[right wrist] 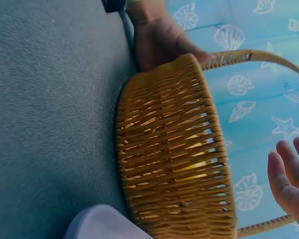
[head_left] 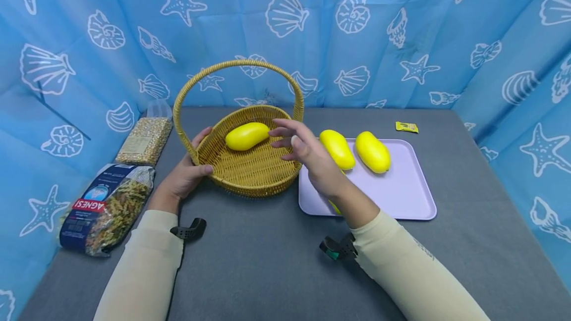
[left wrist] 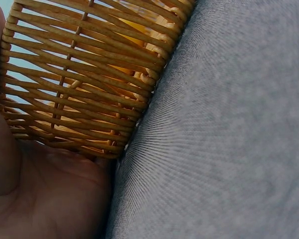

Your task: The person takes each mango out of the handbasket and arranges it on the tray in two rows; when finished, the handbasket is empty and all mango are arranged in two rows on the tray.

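A wicker basket point(head_left: 256, 189) with a tall hoop handle stands on the table, holding one yellow mango point(head_left: 247, 136). My left hand point(head_left: 185, 175) grips the basket's left side, its thumb over the rim; the left wrist view shows the palm against the woven wall point(left wrist: 74, 74). Above the basket's right side hovers my right hand point(head_left: 310, 155), fingers spread and holding nothing. Right of the basket, a lilac tray point(head_left: 401, 192) carries a mango point(head_left: 337, 149) and a second mango point(head_left: 373, 152). Yellow also shows beneath my right wrist, mostly hidden.
At the left lie a bag of pasta point(head_left: 107, 209) and a bag of corn kernels point(head_left: 144, 140). A small yellow packet point(head_left: 407, 127) is at the back right of the grey table point(head_left: 250, 266). A blue shell-print curtain point(head_left: 321, 38) hangs behind.
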Tool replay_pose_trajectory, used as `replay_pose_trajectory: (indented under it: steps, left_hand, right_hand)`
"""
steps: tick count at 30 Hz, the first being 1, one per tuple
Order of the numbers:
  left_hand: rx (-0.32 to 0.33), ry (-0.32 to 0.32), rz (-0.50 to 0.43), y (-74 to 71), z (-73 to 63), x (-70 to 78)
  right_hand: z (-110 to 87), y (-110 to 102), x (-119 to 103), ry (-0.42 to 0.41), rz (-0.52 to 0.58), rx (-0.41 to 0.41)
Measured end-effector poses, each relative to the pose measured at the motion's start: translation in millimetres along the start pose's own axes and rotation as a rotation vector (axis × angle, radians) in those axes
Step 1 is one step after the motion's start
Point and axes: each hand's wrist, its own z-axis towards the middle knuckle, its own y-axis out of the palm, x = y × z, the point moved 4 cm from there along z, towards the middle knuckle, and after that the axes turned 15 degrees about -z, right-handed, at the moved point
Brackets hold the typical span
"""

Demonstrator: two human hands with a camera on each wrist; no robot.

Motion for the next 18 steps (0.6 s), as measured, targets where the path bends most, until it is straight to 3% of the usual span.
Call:
replay_pose_trajectory:
  steps: [18]
  left_hand:
    - [-0.01, 0.014, -0.007, 0.2, 1.1, 0.3]
  right_hand:
    - [62.6, 26, 56, 0.139, -0.253, 0.022]
